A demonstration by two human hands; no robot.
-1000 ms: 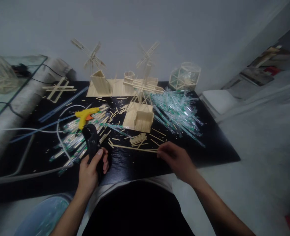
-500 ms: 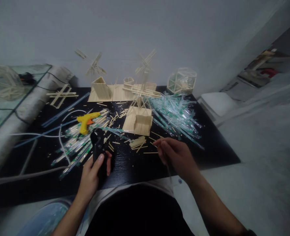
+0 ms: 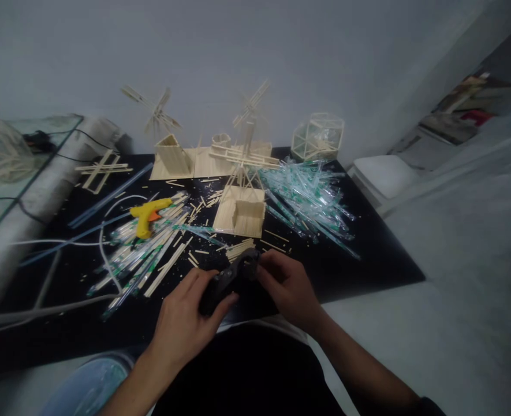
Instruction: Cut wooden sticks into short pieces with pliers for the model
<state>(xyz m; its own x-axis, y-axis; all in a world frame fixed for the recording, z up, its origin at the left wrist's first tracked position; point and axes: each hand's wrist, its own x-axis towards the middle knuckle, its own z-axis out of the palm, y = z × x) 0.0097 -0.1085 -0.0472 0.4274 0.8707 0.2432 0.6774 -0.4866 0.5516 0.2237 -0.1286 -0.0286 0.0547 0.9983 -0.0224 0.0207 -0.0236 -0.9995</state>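
Observation:
My left hand (image 3: 190, 312) is wrapped round a black hand cutter (image 3: 227, 277) with a curved jaw, held over the front of the black table. At the jaw end, my right hand (image 3: 287, 286) is closed in a pinch; the thin wooden stick seen at its fingers earlier is now hidden. Just beyond the cutter lies a small pile of short wooden sticks (image 3: 240, 248). Behind that stands a wooden windmill model, its flat base (image 3: 224, 214) carrying a low walled part (image 3: 249, 218).
To the left, a yellow glue gun (image 3: 145, 219) rests on packaged sticks (image 3: 138, 260). Clear and green wrappers (image 3: 305, 193) are heaped at right. Further models, a triangular tower (image 3: 174, 159) and a clear-sided polyhedron (image 3: 318, 138), stand by the wall. A white stool (image 3: 383, 176) is beside the table.
My left hand has carried the cutter right and tilted it over, from near the glue gun to the middle. My right hand has moved slightly left and down, meeting the cutter's jaw.

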